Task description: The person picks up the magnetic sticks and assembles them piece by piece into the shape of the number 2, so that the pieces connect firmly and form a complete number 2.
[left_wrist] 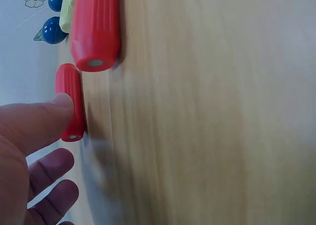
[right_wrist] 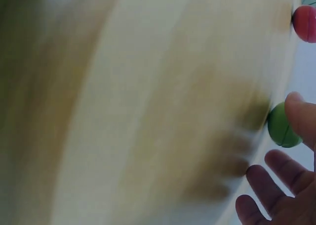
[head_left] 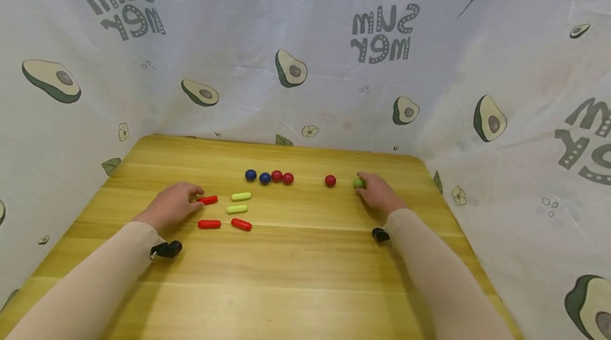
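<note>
Centre-right, pinch the green ball (head_left: 359,184) evenly with the right hand (head_left: 380,195) — hold unclear — the left hand (head_left: 173,205), centre-left, unclenched.

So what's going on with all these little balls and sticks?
Someone's right fingers are at a green ball, and their left fingers are at one end of a red stick; neither looks gripped yet. Two blue balls and two red balls sit close together, while another red ball stands apart. Two yellow sticks and two more red sticks lie on the table.
</note>
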{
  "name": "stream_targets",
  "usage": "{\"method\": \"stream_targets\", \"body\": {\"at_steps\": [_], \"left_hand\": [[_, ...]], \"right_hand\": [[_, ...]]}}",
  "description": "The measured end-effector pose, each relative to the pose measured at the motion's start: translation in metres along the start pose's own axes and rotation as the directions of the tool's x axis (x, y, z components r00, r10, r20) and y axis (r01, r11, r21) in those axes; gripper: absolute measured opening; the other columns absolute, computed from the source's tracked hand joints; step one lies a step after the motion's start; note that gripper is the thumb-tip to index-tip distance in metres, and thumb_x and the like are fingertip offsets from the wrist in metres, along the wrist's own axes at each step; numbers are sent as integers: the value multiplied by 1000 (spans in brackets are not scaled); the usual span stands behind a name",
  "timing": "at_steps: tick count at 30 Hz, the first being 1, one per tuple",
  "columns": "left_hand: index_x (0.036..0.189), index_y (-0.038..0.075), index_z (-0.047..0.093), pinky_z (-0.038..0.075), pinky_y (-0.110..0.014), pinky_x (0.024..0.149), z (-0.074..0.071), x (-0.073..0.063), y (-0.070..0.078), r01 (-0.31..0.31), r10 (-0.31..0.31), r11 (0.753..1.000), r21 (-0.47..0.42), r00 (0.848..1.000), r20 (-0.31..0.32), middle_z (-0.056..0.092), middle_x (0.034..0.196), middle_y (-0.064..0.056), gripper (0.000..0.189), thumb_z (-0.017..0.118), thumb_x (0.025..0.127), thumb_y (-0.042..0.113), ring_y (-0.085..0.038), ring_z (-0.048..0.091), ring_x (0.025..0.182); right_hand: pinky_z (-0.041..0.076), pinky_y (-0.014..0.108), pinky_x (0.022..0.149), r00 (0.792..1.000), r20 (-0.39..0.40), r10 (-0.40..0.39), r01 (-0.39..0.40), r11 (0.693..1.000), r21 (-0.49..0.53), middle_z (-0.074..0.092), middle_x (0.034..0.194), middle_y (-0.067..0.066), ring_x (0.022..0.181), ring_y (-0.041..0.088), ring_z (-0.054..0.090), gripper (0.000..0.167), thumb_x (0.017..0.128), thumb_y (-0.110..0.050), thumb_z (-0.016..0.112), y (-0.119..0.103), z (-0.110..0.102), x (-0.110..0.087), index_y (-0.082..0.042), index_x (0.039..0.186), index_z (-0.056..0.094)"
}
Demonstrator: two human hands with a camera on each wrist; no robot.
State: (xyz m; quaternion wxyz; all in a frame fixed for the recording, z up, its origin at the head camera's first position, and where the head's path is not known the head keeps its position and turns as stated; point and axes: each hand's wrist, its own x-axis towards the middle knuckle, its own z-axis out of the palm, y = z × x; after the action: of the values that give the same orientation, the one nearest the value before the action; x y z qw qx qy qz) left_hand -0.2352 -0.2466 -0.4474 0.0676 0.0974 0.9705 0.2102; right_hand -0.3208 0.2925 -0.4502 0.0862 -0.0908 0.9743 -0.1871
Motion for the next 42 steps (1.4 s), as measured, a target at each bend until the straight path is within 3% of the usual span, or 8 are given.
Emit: {"method": "stream_targets", "body": {"at_steps": [12, 19, 26, 31, 36, 42], "left_hand": [[128, 1, 71, 47, -67, 103, 4, 2, -3, -13, 12, 999, 36, 1000, 17, 71, 127, -22, 34, 72, 101, 23, -45, 64, 118], [125, 3, 72, 47, -66, 101, 5, 4, -1, -8, 8, 999, 37, 1000, 14, 73, 123, -21, 30, 71, 101, 20, -42, 66, 113], [127, 3, 71, 44, -68, 102, 7, 4, -1, 7, -8, 1000, 21, 1000, 14, 72, 126, -22, 31, 69, 102, 22, -45, 64, 117], [132, 1, 67, 45, -68, 103, 7, 1, -3, 28, -28, 1000, -3, 1000, -10, 70, 129, -24, 36, 66, 104, 23, -44, 64, 116], [133, 0, 66, 50, -63, 97, 6, 0, 0, 51, -52, 998, -26, 998, -40, 71, 126, -24, 36, 66, 104, 22, -39, 65, 105], [133, 3, 67, 52, -51, 88, 8, 4, 10, 47, -53, 995, -87, 996, -69, 71, 121, -20, 35, 65, 104, 22, -31, 60, 95]], "right_hand": [[40, 62, 118, 1000, -15, 25, -25, 1000, -8, 50, 155, 30, 144, 49, 47, 54, 109, -21, 58, 5, 2, -4, 0, 157, 44], [45, 58, 114, 999, -33, 8, -8, 1000, -4, 59, 146, 28, 134, 44, 57, 48, 106, -22, 63, 7, 2, -6, 2, 147, 54], [48, 56, 110, 1000, 7, 11, -12, 999, 53, 60, 142, 27, 125, 38, 59, 46, 103, -19, 66, 2, 1, -11, 3, 143, 58], [51, 52, 106, 999, 42, -32, 30, 998, 55, 66, 132, 25, 115, 33, 63, 46, 102, -19, 68, 0, 5, -10, 4, 141, 60], [51, 51, 105, 996, 64, -59, 56, 997, 50, 68, 126, 22, 110, 31, 63, 44, 101, -18, 69, -4, 7, -10, 3, 140, 62], [50, 52, 107, 995, 81, -65, 62, 997, 40, 66, 131, 20, 111, 31, 60, 44, 102, -18, 68, -7, 7, -12, 0, 141, 62]]}}
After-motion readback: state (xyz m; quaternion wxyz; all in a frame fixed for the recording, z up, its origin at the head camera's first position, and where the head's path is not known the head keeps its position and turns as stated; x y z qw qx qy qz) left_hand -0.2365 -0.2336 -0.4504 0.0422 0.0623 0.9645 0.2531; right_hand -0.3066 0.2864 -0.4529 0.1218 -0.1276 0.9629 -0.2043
